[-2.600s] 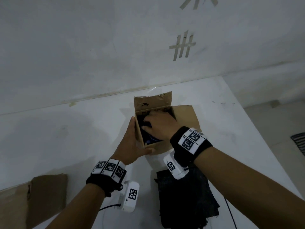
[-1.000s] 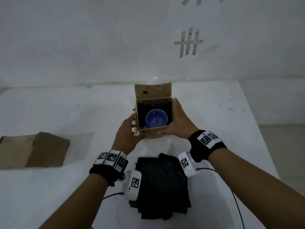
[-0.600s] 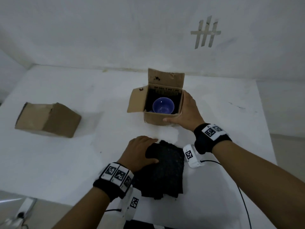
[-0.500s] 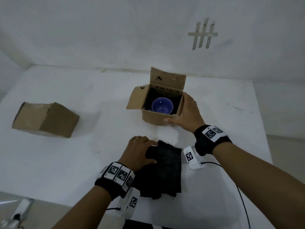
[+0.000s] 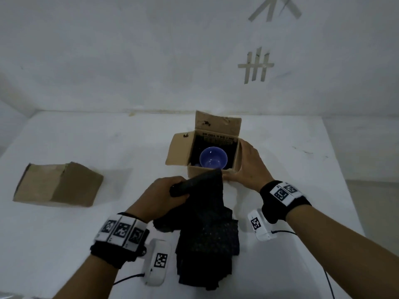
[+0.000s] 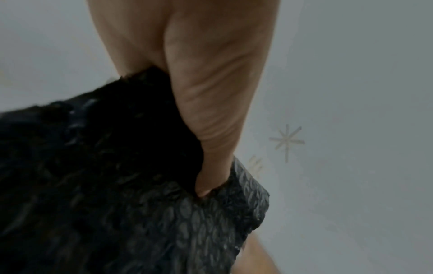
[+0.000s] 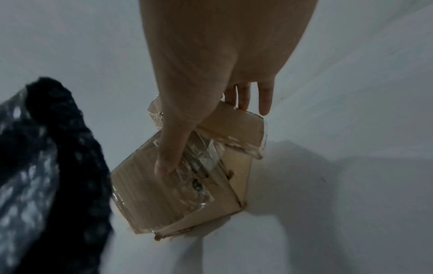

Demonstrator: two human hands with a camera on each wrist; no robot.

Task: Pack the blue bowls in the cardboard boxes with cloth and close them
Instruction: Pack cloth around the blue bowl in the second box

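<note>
**Black cloth lifted toward the open box**

Black, knobbly cloth (image 5: 200, 197) is pinched at one corner between the thumb and curled fingers of the left hand (image 5: 160, 197); in the left wrist view the thumb tip is seen pressed into a rolled fold of the fabric. The raised corner is held just at the near wall of the cardboard box (image 5: 207, 175), while the remainder hangs down to the dark cloth pile (image 5: 207, 251) at 6 o'clock on the table (image 5: 108, 143).

The right hand (image 5: 248, 167) is laid against the box's 3 o'clock side, fingers straight along the wall and the thumb across the near face over crinkled clear tape, so the box is steadied rather than gripped.

Inside the box, the blue bowl (image 5: 213, 158) sits upright on a dark lining. The far and left flaps stand open. A second cardboard box (image 5: 58, 184), apparently closed, lies well apart at 9 o'clock.

The step in hand is judged to be covering the bowl with a top layer of cloth. The next move calls for the cloth to be carried over the near wall and tucked around the bowl without the hanging tail catching on the rim, after which the flaps can be folded down.
</note>
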